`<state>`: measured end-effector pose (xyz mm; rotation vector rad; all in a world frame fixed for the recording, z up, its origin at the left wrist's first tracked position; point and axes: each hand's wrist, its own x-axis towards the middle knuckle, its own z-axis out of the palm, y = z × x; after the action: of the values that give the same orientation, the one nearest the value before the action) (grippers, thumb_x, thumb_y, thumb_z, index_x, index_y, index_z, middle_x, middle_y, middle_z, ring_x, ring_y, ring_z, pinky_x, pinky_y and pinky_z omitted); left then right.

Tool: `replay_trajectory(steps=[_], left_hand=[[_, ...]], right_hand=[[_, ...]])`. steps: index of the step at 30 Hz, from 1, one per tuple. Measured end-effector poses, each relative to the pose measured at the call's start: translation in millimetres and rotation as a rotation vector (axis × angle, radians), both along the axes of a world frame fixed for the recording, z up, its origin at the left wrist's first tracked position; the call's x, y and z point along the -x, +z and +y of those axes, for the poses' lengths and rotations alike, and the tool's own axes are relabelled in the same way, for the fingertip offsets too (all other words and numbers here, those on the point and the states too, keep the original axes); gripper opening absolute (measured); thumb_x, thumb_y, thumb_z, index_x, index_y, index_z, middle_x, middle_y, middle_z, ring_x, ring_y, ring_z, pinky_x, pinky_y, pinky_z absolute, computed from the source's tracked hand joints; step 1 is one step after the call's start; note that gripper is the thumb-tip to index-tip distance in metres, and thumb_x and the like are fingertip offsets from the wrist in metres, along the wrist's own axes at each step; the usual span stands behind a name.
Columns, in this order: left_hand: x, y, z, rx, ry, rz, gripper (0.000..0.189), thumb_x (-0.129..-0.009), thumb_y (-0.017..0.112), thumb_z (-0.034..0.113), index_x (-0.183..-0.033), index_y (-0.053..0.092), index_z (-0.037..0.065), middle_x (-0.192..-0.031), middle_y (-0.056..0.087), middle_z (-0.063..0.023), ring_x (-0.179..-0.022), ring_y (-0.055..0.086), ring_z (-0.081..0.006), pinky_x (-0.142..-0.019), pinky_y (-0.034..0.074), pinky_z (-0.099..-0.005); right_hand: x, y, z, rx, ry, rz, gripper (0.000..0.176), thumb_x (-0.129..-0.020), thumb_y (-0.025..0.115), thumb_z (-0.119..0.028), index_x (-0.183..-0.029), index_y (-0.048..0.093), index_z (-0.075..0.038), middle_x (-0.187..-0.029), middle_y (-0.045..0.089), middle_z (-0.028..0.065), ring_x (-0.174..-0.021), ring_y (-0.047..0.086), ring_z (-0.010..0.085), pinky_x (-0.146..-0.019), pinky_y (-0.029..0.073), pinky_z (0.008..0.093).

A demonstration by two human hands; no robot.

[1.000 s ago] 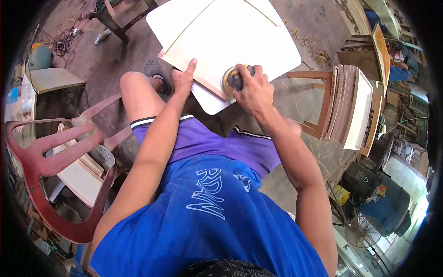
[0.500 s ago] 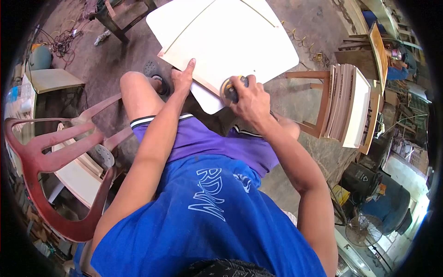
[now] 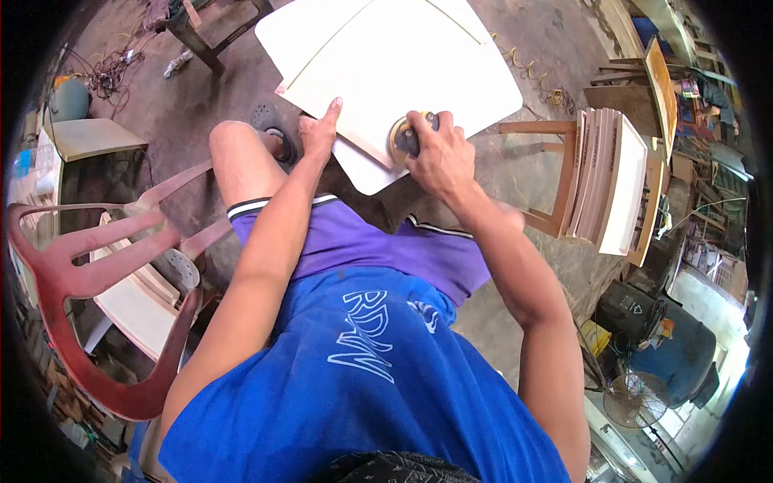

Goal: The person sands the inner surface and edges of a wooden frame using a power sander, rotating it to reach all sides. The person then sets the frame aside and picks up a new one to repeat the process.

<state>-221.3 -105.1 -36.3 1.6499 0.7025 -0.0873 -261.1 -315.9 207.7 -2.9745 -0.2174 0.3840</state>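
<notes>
My right hand (image 3: 444, 157) is wrapped round a yellow and black palm sander (image 3: 402, 143), which rests near the corner of a pale drawer-like panel (image 3: 354, 88) with raised edges. My left hand (image 3: 320, 135) grips the near edge of this panel, thumb on the top side and fingers tucked underneath, partly hidden. Below the panel lies a larger white board (image 3: 491, 84) with rounded corners, showing past it on several sides. What holds the board up cannot be seen.
To the right, several pale panels (image 3: 600, 181) stand stacked on a wooden stool (image 3: 555, 181). A red plastic chair (image 3: 60, 314) is close on the left, near more white panels (image 3: 137, 310). A coiled yellow hose (image 3: 555, 97) and a fan (image 3: 636, 398) are farther off.
My right hand has shifted the sander slightly up and to the right along the panel. My left hand keeps its grip, nearly still.
</notes>
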Motion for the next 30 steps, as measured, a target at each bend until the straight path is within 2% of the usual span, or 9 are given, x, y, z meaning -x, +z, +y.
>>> replay_trajectory(steps=[2,5,8,11,17,20,26,28,30], left_hand=[[-2,-5,1,0.001,0.021,-0.038,0.085,-0.079,0.089,0.059,-0.117,0.07,-0.015,-0.121,0.072,-0.0312,-0.115,0.069,-0.0391,-0.104,0.051,-0.0449],[-3,20,-3,-0.038,0.039,-0.003,0.086,-0.079,0.089,0.059,-0.116,0.07,-0.015,-0.12,0.073,-0.0307,-0.115,0.069,-0.0388,-0.104,0.051,-0.0448],[-6,-11,-1,-0.049,0.044,0.029,0.085,-0.078,0.09,0.058,-0.117,0.07,-0.015,-0.12,0.073,-0.0302,-0.116,0.069,-0.0382,-0.104,0.051,-0.0443],[0,15,2,0.037,-0.013,-0.03,0.086,-0.078,0.09,0.059,-0.118,0.069,-0.015,-0.121,0.072,-0.0307,-0.117,0.069,-0.0391,-0.105,0.05,-0.045],[-4,-5,-1,-0.026,0.036,-0.013,0.085,-0.079,0.089,0.059,-0.119,0.069,-0.014,-0.124,0.071,-0.0314,-0.118,0.068,-0.0406,-0.106,0.05,-0.0456],[-6,-20,3,0.003,-0.012,-0.02,0.085,-0.079,0.089,0.058,-0.121,0.069,-0.013,-0.124,0.072,-0.0312,-0.119,0.068,-0.0407,-0.106,0.05,-0.0458],[-4,17,-1,-0.045,0.007,0.001,0.086,-0.079,0.089,0.058,-0.119,0.068,-0.015,-0.121,0.072,-0.0309,-0.117,0.068,-0.0396,-0.105,0.05,-0.0453],[-5,13,1,-0.04,-0.009,-0.005,0.085,-0.079,0.089,0.057,-0.119,0.069,-0.015,-0.121,0.072,-0.0304,-0.116,0.069,-0.0394,-0.105,0.05,-0.0453],[-3,2,1,-0.033,-0.016,-0.005,0.085,-0.079,0.089,0.057,-0.12,0.069,-0.014,-0.121,0.073,-0.0299,-0.115,0.069,-0.0393,-0.105,0.05,-0.0453]], right_hand=[[8,-7,3,-0.008,0.028,-0.002,0.062,-0.084,0.083,-0.033,-0.139,0.057,-0.027,-0.127,0.056,0.0241,-0.101,0.069,0.0468,-0.077,0.061,0.0554],[16,5,10,0.019,0.087,0.028,0.058,-0.084,0.084,-0.036,-0.135,0.06,-0.025,-0.123,0.058,0.0232,-0.101,0.069,0.0467,-0.077,0.061,0.0552],[13,0,3,-0.028,0.03,0.019,0.062,-0.082,0.085,-0.035,-0.137,0.058,-0.026,-0.123,0.057,0.0226,-0.101,0.069,0.0456,-0.08,0.061,0.0547],[-3,1,-4,0.03,0.019,-0.013,0.061,-0.084,0.084,-0.036,-0.138,0.059,-0.026,-0.124,0.057,0.0236,-0.102,0.069,0.0449,-0.081,0.061,0.0541],[29,-4,3,-0.013,0.12,0.019,0.054,-0.087,0.078,-0.038,-0.137,0.06,-0.024,-0.124,0.057,0.026,-0.102,0.069,0.0473,-0.076,0.062,0.0562],[9,0,-1,-0.016,-0.026,-0.029,0.061,-0.083,0.083,-0.033,-0.138,0.059,-0.028,-0.125,0.057,0.0228,-0.102,0.069,0.0444,-0.081,0.061,0.0526],[22,8,7,0.035,0.087,0.047,0.065,-0.081,0.084,-0.028,-0.14,0.056,-0.027,-0.127,0.056,0.0221,-0.103,0.069,0.0456,-0.079,0.061,0.0553],[22,3,1,0.024,0.096,0.051,0.067,-0.08,0.084,-0.025,-0.141,0.056,-0.027,-0.128,0.056,0.0221,-0.104,0.069,0.0454,-0.08,0.061,0.0551],[8,-5,-9,-0.023,0.003,-0.03,0.069,-0.079,0.082,-0.021,-0.142,0.056,-0.027,-0.129,0.056,0.0224,-0.104,0.069,0.0455,-0.08,0.062,0.0542]])
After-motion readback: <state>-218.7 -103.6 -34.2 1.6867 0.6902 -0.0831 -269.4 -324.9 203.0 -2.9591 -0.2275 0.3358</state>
